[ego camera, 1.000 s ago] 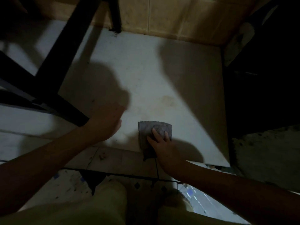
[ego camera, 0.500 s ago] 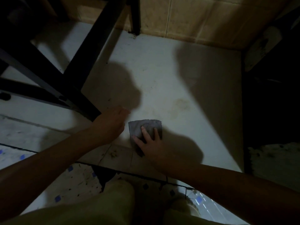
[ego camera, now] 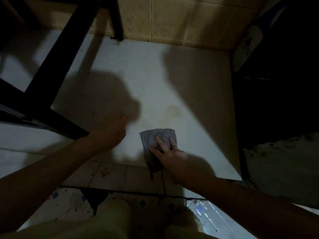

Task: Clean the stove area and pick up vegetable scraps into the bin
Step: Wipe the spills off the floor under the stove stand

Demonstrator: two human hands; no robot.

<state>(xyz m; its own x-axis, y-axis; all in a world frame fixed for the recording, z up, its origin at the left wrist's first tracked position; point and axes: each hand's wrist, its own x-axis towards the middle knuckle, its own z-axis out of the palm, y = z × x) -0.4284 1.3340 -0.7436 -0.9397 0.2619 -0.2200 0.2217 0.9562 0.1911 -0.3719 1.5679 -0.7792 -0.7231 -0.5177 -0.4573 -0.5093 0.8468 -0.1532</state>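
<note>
A grey cloth (ego camera: 155, 137) lies flat near the front edge of the white counter (ego camera: 172, 80). My right hand (ego camera: 168, 153) presses on the cloth with straight, spread fingers. To its left, my left hand (ego camera: 110, 133) rests on the counter with its fingers curled under; I cannot see anything in it. A faint brownish stain (ego camera: 173, 111) marks the counter just beyond the cloth. Small dark crumbs (ego camera: 103, 172) lie on the tiled ledge at the front.
A black metal stand (ego camera: 57, 66) crosses the counter's left side, one leg (ego camera: 117, 18) reaching the tan tiled wall (ego camera: 181, 19). Dark space and a rough grey slab (ego camera: 279, 166) lie to the right. My legs and speckled floor are below.
My right hand slid the cloth left and then back right along the counter's front. My left hand stayed beside it, fingers curling further under.
</note>
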